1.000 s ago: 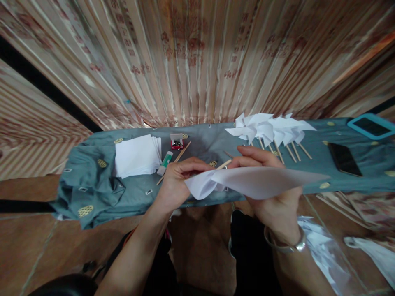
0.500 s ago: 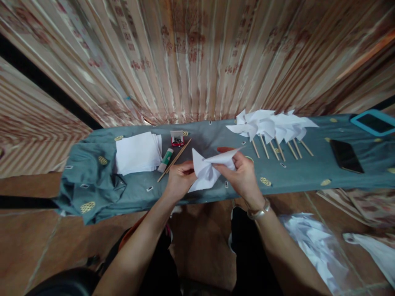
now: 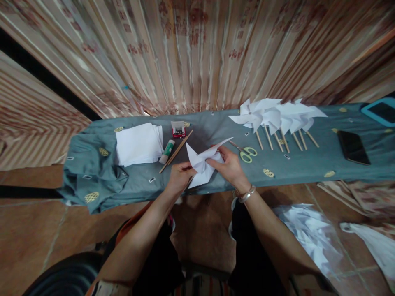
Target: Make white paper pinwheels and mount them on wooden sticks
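Observation:
Between my hands is a white paper pinwheel [image 3: 202, 167], its blades folded in toward the middle. My left hand [image 3: 180, 176] pinches its left edge, fingers closed. On the other side my right hand [image 3: 230, 166] grips it, with the thumb pressed near the centre; the fingers behind the paper are partly hidden. Green-handled scissors [image 3: 247, 154] lie just right of my right hand. Left of the pinwheel are wooden sticks [image 3: 176, 151], a glue stick [image 3: 167, 151] and a small open red box of dark pins or tacks [image 3: 178, 130].
A stack of white paper [image 3: 139, 144] lies at the left on the cloth-covered table [image 3: 197, 123]. Several pinwheels on sticks [image 3: 274, 117] overlap at the right, near a black phone [image 3: 353, 147] and a blue-framed device [image 3: 381, 112]. A clear bag of white paper pieces [image 3: 310, 232] is on the floor.
My right hand has shifted left and slightly down with the pinwheel, uncovering the scissors. The pinwheel has turned a little in my hands. The camera view has moved slightly.

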The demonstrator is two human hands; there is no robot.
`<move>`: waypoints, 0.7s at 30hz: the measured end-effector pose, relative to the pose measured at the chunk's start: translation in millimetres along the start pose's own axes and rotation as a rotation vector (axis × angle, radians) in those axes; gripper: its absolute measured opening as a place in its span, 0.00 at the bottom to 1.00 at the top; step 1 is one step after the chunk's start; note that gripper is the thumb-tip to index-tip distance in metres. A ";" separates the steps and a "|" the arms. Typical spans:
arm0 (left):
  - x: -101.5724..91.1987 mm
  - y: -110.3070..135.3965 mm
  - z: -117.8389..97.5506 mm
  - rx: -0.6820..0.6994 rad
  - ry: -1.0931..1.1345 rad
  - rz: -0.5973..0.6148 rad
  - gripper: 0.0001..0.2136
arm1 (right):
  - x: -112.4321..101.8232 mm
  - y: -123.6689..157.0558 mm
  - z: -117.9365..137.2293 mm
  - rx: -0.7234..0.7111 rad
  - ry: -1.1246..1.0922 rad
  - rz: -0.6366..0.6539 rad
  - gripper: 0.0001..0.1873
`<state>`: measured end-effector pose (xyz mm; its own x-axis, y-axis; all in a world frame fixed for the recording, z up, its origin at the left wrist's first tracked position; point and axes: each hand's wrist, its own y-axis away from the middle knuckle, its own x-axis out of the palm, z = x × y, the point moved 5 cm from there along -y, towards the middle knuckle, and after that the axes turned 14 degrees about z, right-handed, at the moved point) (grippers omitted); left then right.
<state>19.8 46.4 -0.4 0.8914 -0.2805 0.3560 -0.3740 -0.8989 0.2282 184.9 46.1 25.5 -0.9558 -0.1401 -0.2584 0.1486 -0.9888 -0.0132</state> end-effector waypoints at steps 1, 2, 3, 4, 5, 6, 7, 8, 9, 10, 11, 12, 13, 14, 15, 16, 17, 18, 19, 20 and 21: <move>0.5 1.1 0.3 -0.010 -0.004 -0.003 0.14 | 1.0 -0.9 -2.1 0.007 -0.036 0.018 0.22; 0.8 2.1 1.2 -0.020 -0.009 -0.007 0.14 | 1.9 -1.6 -4.4 0.018 -0.075 0.035 0.23; 0.7 2.9 2.5 -0.031 -0.015 -0.011 0.14 | 2.6 -2.1 -6.6 0.031 -0.111 0.048 0.24; 0.5 3.4 4.1 -0.038 -0.019 -0.015 0.14 | 2.9 -2.4 -8.7 0.044 -0.142 0.055 0.25; 0.3 3.8 5.7 -0.043 -0.020 -0.016 0.14 | 3.0 -2.6 -10.6 0.058 -0.168 0.058 0.26; 0.0 4.0 7.3 -0.045 -0.019 -0.016 0.14 | 2.9 -2.8 -12.5 0.072 -0.190 0.060 0.27; -0.1 4.1 8.8 -0.048 -0.016 -0.011 0.15 | 2.9 -2.8 -14.2 0.085 -0.209 0.065 0.27; 0.1 4.3 10.2 -0.054 -0.010 -0.002 0.15 | 3.0 -2.8 -15.7 0.098 -0.223 0.072 0.27; 0.6 4.7 11.3 -0.063 -0.003 0.011 0.14 | 3.1 -2.9 -16.8 0.108 -0.236 0.082 0.26; 1.3 5.2 12.1 -0.072 0.005 0.024 0.14 | 3.1 -2.9 -17.8 0.117 -0.246 0.089 0.26; 2.0 5.8 12.5 -0.080 0.012 0.035 0.13 | 3.0 -2.9 -18.4 0.125 -0.253 0.092 0.25; 2.7 6.4 12.7 -0.085 0.017 0.044 0.12 | 2.7 -2.9 -18.8 0.130 -0.257 0.091 0.25; 3.3 7.1 12.7 -0.087 0.021 0.050 0.11 | 2.5 -3.0 -18.8 0.131 -0.258 0.090 0.25; 3.8 7.6 12.8 -0.089 0.026 0.053 0.10 | 2.4 -3.2 -18.5 0.127 -0.256 0.091 0.24; 4.1 8.0 13.1 -0.089 0.032 0.054 0.09 | 2.5 -3.4 -18.0 0.121 -0.252 0.095 0.24; 4.3 8.3 13.7 -0.091 0.042 0.052 0.08 | 2.6 -3.7 -17.3 0.112 -0.243 0.098 0.23; 4.4 8.4 14.5 -0.092 0.055 0.049 0.08 | 2.6 -3.9 -16.6 0.103 -0.232 0.101 0.23; 4.2 8.3 15.4 -0.092 0.068 0.044 0.08 | 2.5 -4.1 -15.9 0.096 -0.221 0.102 0.23; 4.0 8.1 16.3 -0.094 0.079 0.039 0.07 | 2.5 -4.3 -15.3 0.091 -0.210 0.104 0.23; 3.7 7.9 17.4 -0.098 0.089 0.034 0.07 | 2.4 -4.4 -14.8 0.088 -0.200 0.106 0.23; 3.5 7.6 18.3 -0.104 0.097 0.032 0.07 | 2.4 -4.5 -14.2 0.087 -0.190 0.111 0.23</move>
<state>24.7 32.4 -14.0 0.8517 -0.2703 0.4490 -0.4307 -0.8490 0.3061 185.5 50.9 11.3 -0.9667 -0.2470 -0.0668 0.2407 -0.9664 0.0901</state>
